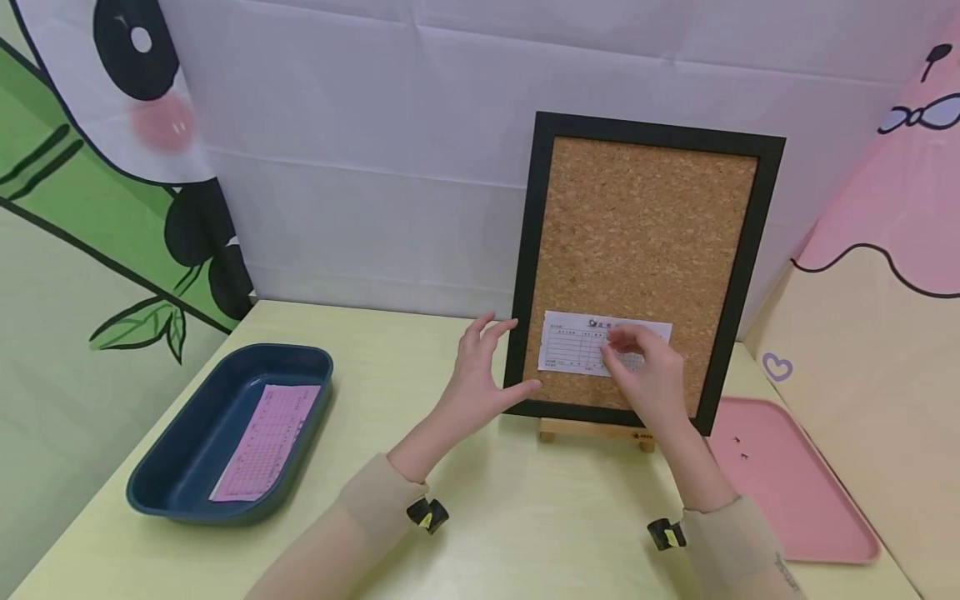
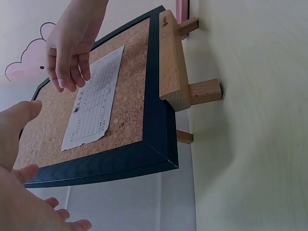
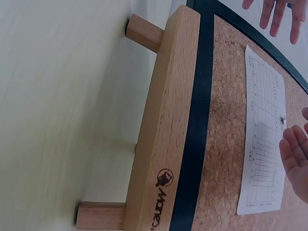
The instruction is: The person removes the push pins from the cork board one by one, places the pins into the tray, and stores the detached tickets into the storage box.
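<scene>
Where the right wrist view looks along the wooden stand (image 3: 166, 120), I can read a dark printed logo and the word "Maned" or something close to it on the beam; the last letters run out of frame. The white slip (image 1: 603, 343) on the cork board (image 1: 645, 225) carries a printed grid of ruled lines and a short heading, too small for me to read, and a small dark pin (image 3: 281, 120) sits at the middle of its top edge. The board stands upright on the stand near the far edge of the tabletop (image 1: 480, 500), leaning back toward the white backdrop. My left hand (image 1: 480, 375) reaches forward with the wrist low, fingers spread wide and relaxed; its thumb lies by the lower left of the black frame, and I cannot tell whether it touches. My right hand (image 1: 645, 375) is raised in front of the slip's right half, fingers loosely bent and close to the paper, holding nothing that I can see; whether the tips touch the slip I cannot tell. A blue tray (image 1: 172, 467) near the left edge holds a pink sheet (image 1: 266, 442) with fine printed rows. A pink tray (image 1: 810, 508) lies at the right edge with two small dark pins in it.
</scene>
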